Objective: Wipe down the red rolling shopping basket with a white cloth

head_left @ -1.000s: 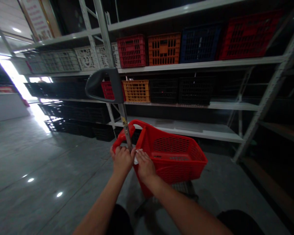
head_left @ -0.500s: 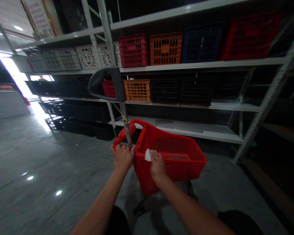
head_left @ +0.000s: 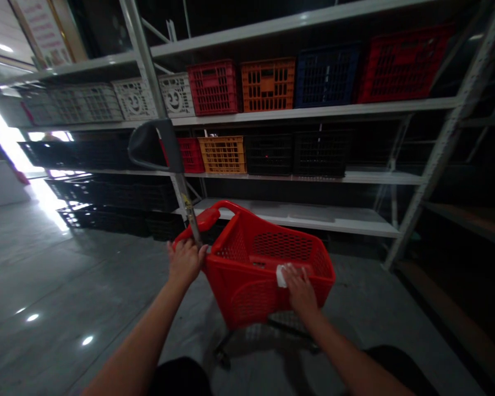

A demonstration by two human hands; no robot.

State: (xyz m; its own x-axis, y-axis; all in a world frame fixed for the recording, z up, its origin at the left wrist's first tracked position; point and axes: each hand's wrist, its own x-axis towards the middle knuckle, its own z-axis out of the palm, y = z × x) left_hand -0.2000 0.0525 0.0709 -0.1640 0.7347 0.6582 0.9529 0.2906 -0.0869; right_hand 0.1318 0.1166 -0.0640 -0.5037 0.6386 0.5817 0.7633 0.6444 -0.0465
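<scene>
A small red plastic shopping cart (head_left: 247, 297) stands in front of me with its basket pointing right. My left hand (head_left: 185, 261) is closed round the rear corner of the cart, by the red handle (head_left: 208, 219) and the foot of a metal pole (head_left: 192, 220). On the pole sits a dark grey loop-shaped grip (head_left: 173, 146). My right hand (head_left: 301, 286) presses a white cloth or tissue (head_left: 281, 276) on the near rim of the basket, fingers laid over the edge. The basket's inside shows no goods.
Behind the cart runs a metal shelf rack (head_left: 313, 113) with a red crate (head_left: 214, 88), an orange crate (head_left: 268, 85), a blue crate (head_left: 325, 77) and white crates (head_left: 177, 96). Dark crates (head_left: 119, 192) fill the lower left. A slanted rack post (head_left: 433, 159) stands at right.
My right hand has slid the white cloth along the near rim, away from the handle toward the basket's front. My left hand keeps its hold. The view has shifted slightly.
</scene>
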